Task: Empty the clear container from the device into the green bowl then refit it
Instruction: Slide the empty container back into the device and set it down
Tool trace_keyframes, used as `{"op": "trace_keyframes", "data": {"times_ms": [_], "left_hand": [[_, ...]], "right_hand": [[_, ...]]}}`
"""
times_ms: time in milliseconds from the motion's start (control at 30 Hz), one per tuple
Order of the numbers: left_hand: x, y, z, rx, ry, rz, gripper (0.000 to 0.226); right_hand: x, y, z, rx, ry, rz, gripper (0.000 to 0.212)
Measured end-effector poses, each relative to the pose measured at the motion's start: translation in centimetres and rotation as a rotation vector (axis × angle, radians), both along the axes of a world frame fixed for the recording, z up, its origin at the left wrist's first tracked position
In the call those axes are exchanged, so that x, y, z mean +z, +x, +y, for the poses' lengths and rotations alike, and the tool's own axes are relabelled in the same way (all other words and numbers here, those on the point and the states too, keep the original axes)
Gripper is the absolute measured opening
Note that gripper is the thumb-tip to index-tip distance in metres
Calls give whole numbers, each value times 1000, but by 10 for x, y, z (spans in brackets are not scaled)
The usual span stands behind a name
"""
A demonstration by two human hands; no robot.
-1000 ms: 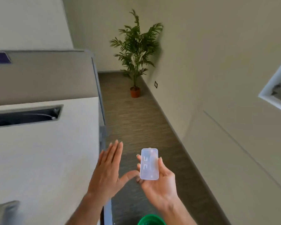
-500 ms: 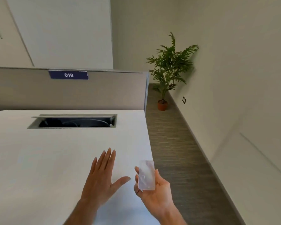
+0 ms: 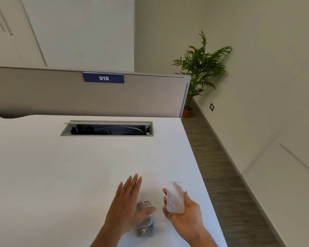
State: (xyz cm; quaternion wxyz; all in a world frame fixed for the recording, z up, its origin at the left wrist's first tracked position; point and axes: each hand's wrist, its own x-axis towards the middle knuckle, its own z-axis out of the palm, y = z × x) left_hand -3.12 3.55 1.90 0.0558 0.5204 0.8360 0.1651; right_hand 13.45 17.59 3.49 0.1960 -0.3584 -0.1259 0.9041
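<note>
Head view, and we start at far left with the white cupboard doors (image 3: 11, 31) behind the grey partition (image 3: 61, 97), which carries a blue plate reading 018 (image 3: 103, 78). Below it spreads the white surface (image 3: 52, 175), with a rectangular cable hatch (image 3: 107, 128) standing open near its far edge, cords showing inside.

Moving in toward the near edge: the left hand (image 3: 127, 205) is spread flat, its fingers (image 3: 132, 184) straight and released, gripping nothing. Its thumb reaches over the small grey device (image 3: 144, 227), which lies on the surface just under and to the right of the palm; whether the thumb actually touches it, I cannot tell. The device shows metal ends at top and bottom, the rest is blurred.

Just beside it, the right hand (image 3: 183, 213) is palm up, fingers curled around the clear container (image 3: 175, 196), grasping it by its long sides. The container is held upright-ish above the surface, apart from the device, rounded corners facing the camera; its contents cannot be made out.

Further right, the surface ends and striped brown flooring (image 3: 221, 175) runs back along the wall to a potted palm (image 3: 202, 68) in an orange pot in the corner, with a small dark wall plate (image 3: 212, 106) beside it.
</note>
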Motion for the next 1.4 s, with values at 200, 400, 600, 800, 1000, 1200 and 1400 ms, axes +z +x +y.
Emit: {"op": "trace_keyframes", "data": {"times_ms": [200,400,600,800,1000,1200,1400], "left_hand": [[-15,7,-9,-65,18,-55,118],[-21,10,-17,-196,65,-66,120],[-13,9,-20,-263,99,24,93],[-10,8,-21,-157,164,-195,106],[7,3,-8,-134,261,-158,102],[39,6,15,-191,358,-100,99],[50,16,27,-229,377,-90,100]], "right_hand": [[-6,4,-5,0,-23,-32,51],[-7,2,-1,37,-50,-29,52],[-10,-5,2,56,-59,-67,58],[-10,-7,2,78,-49,-85,58],[-14,-8,2,97,-11,-96,59],[-3,-15,0,170,29,-75,75],[13,-20,-6,178,33,-99,76]]}}
